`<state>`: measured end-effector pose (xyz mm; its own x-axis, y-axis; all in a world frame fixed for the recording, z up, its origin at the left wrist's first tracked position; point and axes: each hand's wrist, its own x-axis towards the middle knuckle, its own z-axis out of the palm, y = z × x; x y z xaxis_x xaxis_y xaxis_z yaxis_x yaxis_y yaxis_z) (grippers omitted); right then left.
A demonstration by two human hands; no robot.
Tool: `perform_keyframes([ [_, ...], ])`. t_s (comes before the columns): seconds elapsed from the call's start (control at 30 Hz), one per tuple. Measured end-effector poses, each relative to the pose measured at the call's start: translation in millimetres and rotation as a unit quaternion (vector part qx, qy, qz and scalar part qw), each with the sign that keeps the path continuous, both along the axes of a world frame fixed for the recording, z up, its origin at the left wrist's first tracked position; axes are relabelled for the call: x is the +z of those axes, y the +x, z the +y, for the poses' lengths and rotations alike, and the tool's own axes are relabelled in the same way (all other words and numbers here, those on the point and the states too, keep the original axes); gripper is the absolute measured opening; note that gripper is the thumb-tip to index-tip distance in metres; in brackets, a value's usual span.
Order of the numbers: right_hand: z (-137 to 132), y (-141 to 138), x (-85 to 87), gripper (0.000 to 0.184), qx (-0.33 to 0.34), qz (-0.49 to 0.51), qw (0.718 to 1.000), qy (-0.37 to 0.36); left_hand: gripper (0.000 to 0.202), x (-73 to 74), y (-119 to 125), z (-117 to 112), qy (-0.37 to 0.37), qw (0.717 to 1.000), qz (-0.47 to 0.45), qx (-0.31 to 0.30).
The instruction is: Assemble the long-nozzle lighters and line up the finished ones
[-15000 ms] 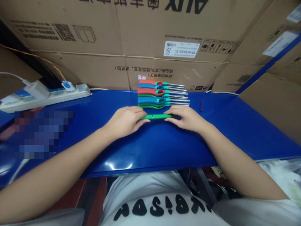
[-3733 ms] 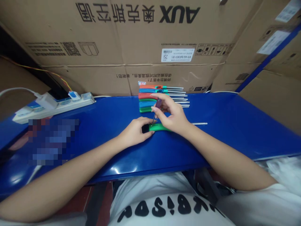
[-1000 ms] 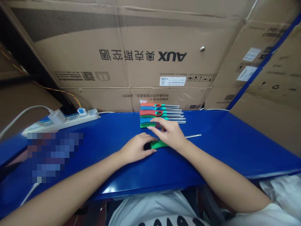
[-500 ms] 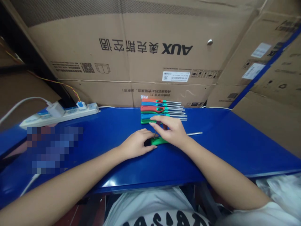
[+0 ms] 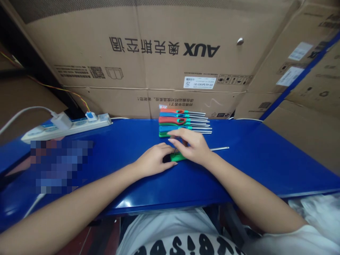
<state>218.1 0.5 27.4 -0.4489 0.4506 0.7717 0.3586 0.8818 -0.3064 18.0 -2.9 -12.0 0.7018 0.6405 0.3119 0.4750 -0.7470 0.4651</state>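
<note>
A green long-necked lighter [image 5: 178,157] lies on the blue table, its metal tube pointing right. Curled around the handle's left end is my left hand [image 5: 154,159], thumb on the near side and fingers on the far side. Over the handle, my right hand [image 5: 195,146] is bent with thumb and fingers drawn together. A thin dark rod [image 5: 174,152] runs from beneath those fingers down to the green handle; its upper end is hidden. Just beyond, a row of several long-necked lighters [image 5: 174,120] in red, blue, green and orange lies with tubes to the right.
A white power strip [image 5: 79,126] with plugs and cables sits at the table's back left. Large cardboard sheets [image 5: 159,74] stand along the back and right of the blue table [image 5: 255,159]. A blurred-out patch [image 5: 61,164] covers something at the left.
The view has shifted slightly, so the table appears a little higher. Both hands keep nearly the same pose at the green lighter.
</note>
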Motion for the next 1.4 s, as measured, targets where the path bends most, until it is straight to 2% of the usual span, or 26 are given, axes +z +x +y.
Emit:
perform_keyframes([
  [0.1,-2.1,-1.5,2.6,0.039,0.075,0.001,0.996,-0.055,0.022,0.7,0.2,-0.5,0.003,1.0,0.004,0.004],
  [0.17,-2.0,-2.2,3.5,0.037,0.082,0.011,0.994,-0.071,0.02,1.0,0.3,-0.7,0.002,1.0,0.006,0.01],
  [0.3,0.8,0.1,3.4,0.015,-0.007,0.023,1.0,0.009,0.023,1.4,0.5,-0.5,0.0,1.0,0.009,0.006],
  [0.37,2.4,2.6,2.8,0.015,-0.04,0.009,0.998,0.057,0.026,1.8,0.8,-0.4,0.004,1.0,0.01,0.004],
  [0.43,3.4,4.4,2.3,0.02,-0.049,-0.006,0.997,0.066,0.028,2.6,1.0,-0.5,0.01,1.0,0.01,0.003],
  [0.5,3.8,4.8,2.5,0.029,-0.022,-0.003,1.0,0.022,0.028,3.3,1.2,-0.8,0.014,1.0,0.01,0.004],
  [0.57,3.9,3.8,3.5,0.036,0.033,0.013,0.998,-0.056,0.025,3.6,1.1,-1.0,0.014,1.0,0.012,0.007],
  [0.63,4.1,2.6,5.1,0.034,0.077,0.025,0.991,-0.105,0.025,3.2,0.8,-1.1,0.012,1.0,0.014,0.01],
  [0.7,4.5,2.2,6.9,0.023,0.07,0.027,0.993,-0.086,0.024,2.6,0.4,-1.0,0.01,1.0,0.014,0.011],
  [0.77,4.8,3.0,8.0,0.013,0.032,0.013,0.999,-0.031,0.024,2.4,0.3,-0.7,0.005,1.0,0.013,0.009],
  [0.9,4.9,6.3,7.2,0.015,-0.001,-0.045,0.999,0.027,0.025,3.4,0.7,-0.4,0.003,1.0,0.01,0.002],
  [0.97,4.7,6.9,6.4,0.024,0.014,-0.054,0.998,0.008,0.023,3.9,0.8,-0.4,0.006,1.0,0.011,0.003],
  [1.03,4.4,6.3,6.2,0.035,0.053,-0.041,0.997,-0.047,0.022,3.7,0.8,-0.6,0.008,1.0,0.013,0.008],
  [1.13,4.3,4.7,6.8,0.034,0.098,-0.014,0.989,-0.108,0.024,2.6,0.5,-0.7,0.007,1.0,0.018,0.016],
  [1.27,4.1,5.5,6.9,0.019,0.034,-0.028,0.998,-0.036,0.025,1.5,0.3,-0.7,0.01,1.0,0.006,0.008],
  [1.4,3.0,7.1,6.4,0.019,-0.002,-0.065,0.998,0.001,0.024,2.2,0.4,-0.6,0.015,1.0,0.006,0.007],
])
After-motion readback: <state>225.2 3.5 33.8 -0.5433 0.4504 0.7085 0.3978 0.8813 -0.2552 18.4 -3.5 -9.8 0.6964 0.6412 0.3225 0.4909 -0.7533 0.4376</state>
